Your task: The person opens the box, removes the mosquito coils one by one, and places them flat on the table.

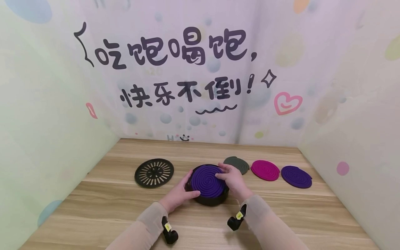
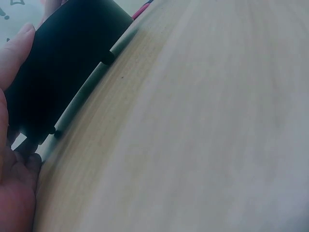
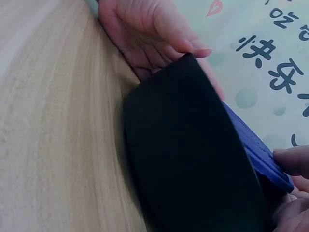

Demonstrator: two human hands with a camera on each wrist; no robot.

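Observation:
A black round coaster holder [image 1: 211, 201] stands on the wooden table, with a purple spiral coaster [image 1: 206, 181] over its opening. My left hand [image 1: 177, 197] grips the holder's left side, thumb near the front rim. At the right of the rim, my right hand [image 1: 234, 181] pinches the coaster's edge, thumb on top. In the right wrist view this purple coaster [image 3: 256, 147] tilts up from the rim on that side. The left wrist view shows the dark holder wall [image 2: 63, 63] beside my fingers. What lies inside the holder is hidden.
A black slotted round lid [image 1: 154, 173] lies on the table to the left. Behind and right of the holder lie a grey coaster [image 1: 238, 164], a magenta coaster [image 1: 265, 170] and another purple coaster [image 1: 296, 176]. Printed curtain walls border the table [image 1: 103, 215].

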